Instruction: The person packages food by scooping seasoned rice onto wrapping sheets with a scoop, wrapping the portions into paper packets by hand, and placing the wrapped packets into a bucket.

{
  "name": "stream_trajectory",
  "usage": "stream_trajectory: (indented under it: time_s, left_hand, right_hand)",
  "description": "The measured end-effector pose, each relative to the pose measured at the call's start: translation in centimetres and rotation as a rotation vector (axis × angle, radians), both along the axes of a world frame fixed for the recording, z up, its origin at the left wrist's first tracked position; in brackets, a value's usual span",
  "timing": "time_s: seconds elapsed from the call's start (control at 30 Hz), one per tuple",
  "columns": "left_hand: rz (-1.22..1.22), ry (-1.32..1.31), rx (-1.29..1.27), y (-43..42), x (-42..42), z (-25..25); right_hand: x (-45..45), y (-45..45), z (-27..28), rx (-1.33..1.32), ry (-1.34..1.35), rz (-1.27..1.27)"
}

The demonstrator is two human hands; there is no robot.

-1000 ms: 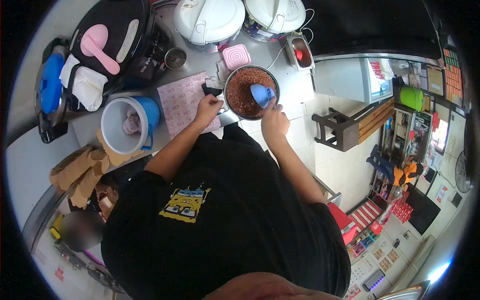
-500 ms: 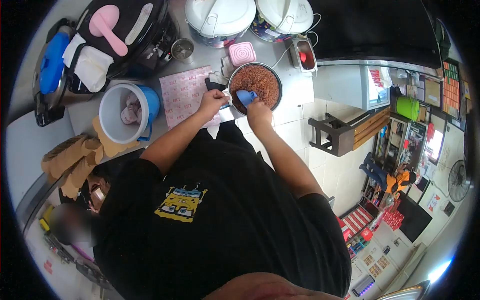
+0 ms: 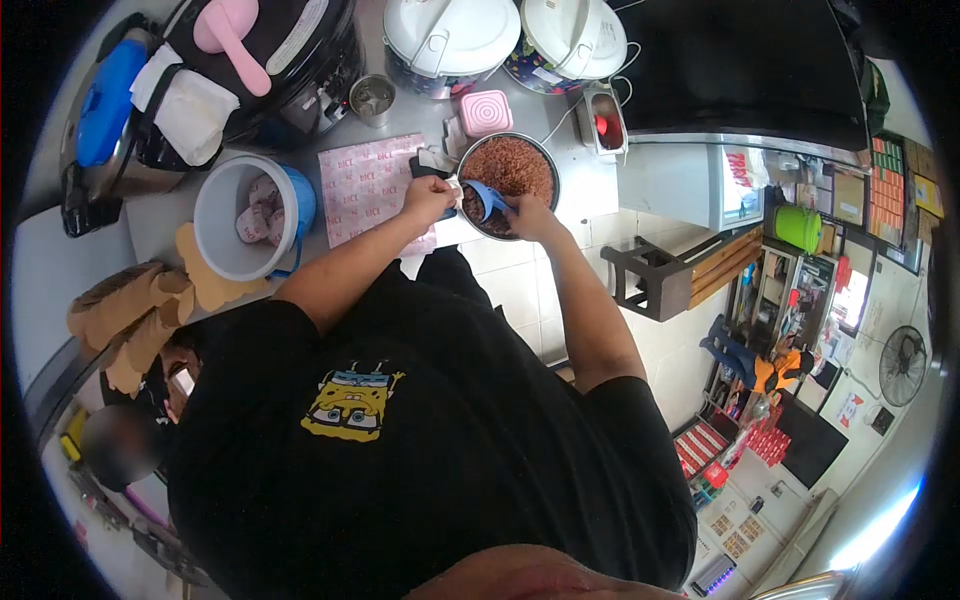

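Observation:
A round metal pot [image 3: 556,190] of reddish-brown grains [image 3: 515,165] stands at the counter's front edge. My right hand [image 3: 530,216] grips the handle of a blue scoop [image 3: 484,197], which sits in the grains at the pot's left side. At the pot's left rim, my left hand [image 3: 428,200] is closed, fingers pinched beside a whitish piece of cloth or paper; what exactly it holds is too small to make out. Left of that hand lies a stack of pink printed wrapping paper [image 3: 365,190]. A pink square container [image 3: 486,112] is just behind the pot.
A white-and-blue bucket [image 3: 215,218] with wrapped bundles stands at left, near brown paper pieces [image 3: 125,305]. Two white-lidded containers [image 3: 450,35], a metal cup [image 3: 372,100] and a metal tray [image 3: 603,120] are behind. Other people [image 3: 780,370] are at far right and lower left.
The scoop has moved from the pot's right side to its left, and my right hand has shifted with it. My left hand has come up to the pot's left rim.

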State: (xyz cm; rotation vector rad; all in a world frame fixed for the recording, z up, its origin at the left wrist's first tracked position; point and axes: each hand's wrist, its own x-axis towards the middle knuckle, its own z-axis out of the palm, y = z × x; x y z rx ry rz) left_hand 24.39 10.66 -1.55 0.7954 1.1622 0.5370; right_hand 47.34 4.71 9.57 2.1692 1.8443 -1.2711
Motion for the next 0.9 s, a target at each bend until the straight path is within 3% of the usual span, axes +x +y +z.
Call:
stream_trajectory:
  time_s: [0.13,0.23,0.3,0.4,0.47,0.63,0.73,0.9]
  left_hand:
    - [-0.159,0.171,0.075,1.0,-0.2,2.1]
    - [-0.03,0.068,0.003,0.7,-0.5,0.4]
    - [-0.052,0.12,-0.046,1.0,-0.2,1.3]
    - [0.024,-0.005,-0.045,0.3,-0.1,0.7]
    - [-0.125,-0.061,-0.131,0.3,-0.4,0.2]
    - [-0.121,-0.007,-0.128,-0.1,-0.3,0.6]
    - [-0.129,0.007,-0.137,-0.1,-0.2,0.2]
    - [-0.179,0.06,-0.076,0.1,-0.4,1.4]
  right_hand:
    - [0.7,-0.7,-0.3,0.028,0.056,-0.049]
    - [-0.5,-2.4,1.3,0.167,-0.026,-0.055]
    - [-3.4,-3.4,3.5,0.141,-0.362,-0.177]
    - [-8.7,-5.7,3.1,0.227,-0.588,-0.238]
    - [-10.7,-6.9,1.2,0.295,-0.713,-0.242]
    - [-9.7,-7.5,1.4,0.32,-0.719,-0.301]
    - [-8.9,-5.9,4.2,0.047,-0.702,-0.423]
    - [-8.1,-3.8,2.4,-0.023,-0.708,-0.349]
